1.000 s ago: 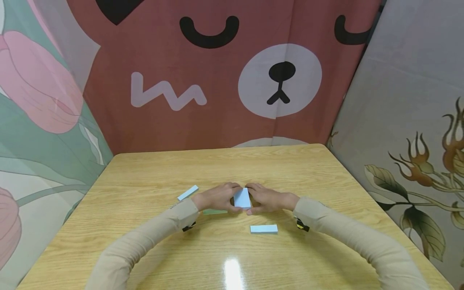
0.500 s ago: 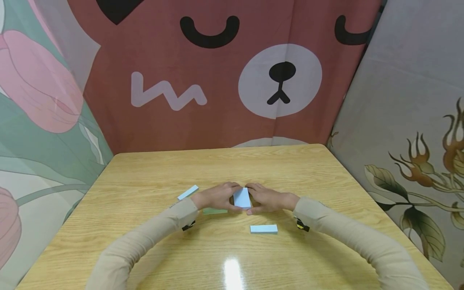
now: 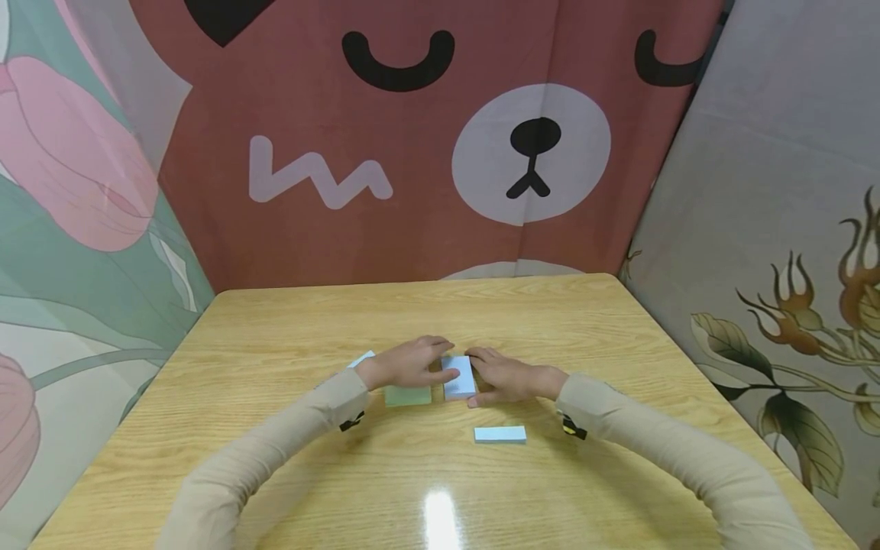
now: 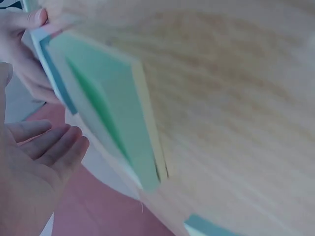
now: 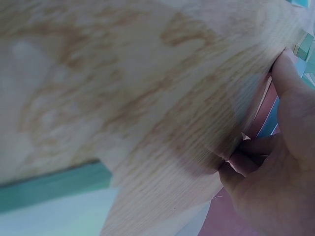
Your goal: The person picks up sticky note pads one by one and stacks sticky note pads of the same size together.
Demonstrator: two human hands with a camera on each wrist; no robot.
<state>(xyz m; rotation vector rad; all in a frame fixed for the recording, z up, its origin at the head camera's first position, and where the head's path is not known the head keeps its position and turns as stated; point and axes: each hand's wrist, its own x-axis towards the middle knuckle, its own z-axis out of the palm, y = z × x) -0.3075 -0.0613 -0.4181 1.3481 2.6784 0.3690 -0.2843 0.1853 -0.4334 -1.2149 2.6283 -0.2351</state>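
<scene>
In the head view a light blue sticky-note pad point(image 3: 457, 386) lies mid-table, with a pinkish layer showing under it. My right hand point(image 3: 509, 376) holds its right side, thumb at the near corner and fingers at the far one. Over the pad's left part hovers my left hand point(image 3: 412, 363), fingers loosely extended; the left wrist view shows this hand point(image 4: 39, 162) apart from the pads. Just left of the blue pad lies a green pad point(image 3: 409, 396), partly under my left hand. The right wrist view shows my right fingers bent against the table beside the pink and blue edges.
A narrow light blue pad point(image 3: 499, 435) lies nearer to me, below the right hand. Another narrow blue pad point(image 3: 362, 357) lies behind my left wrist, partly hidden. The wooden table point(image 3: 309, 473) ends at a bear-print curtain point(image 3: 426, 229).
My left hand has let go of the blue pad and risen slightly leftward, uncovering more of the blue and green pads. The right hand has stayed in place.
</scene>
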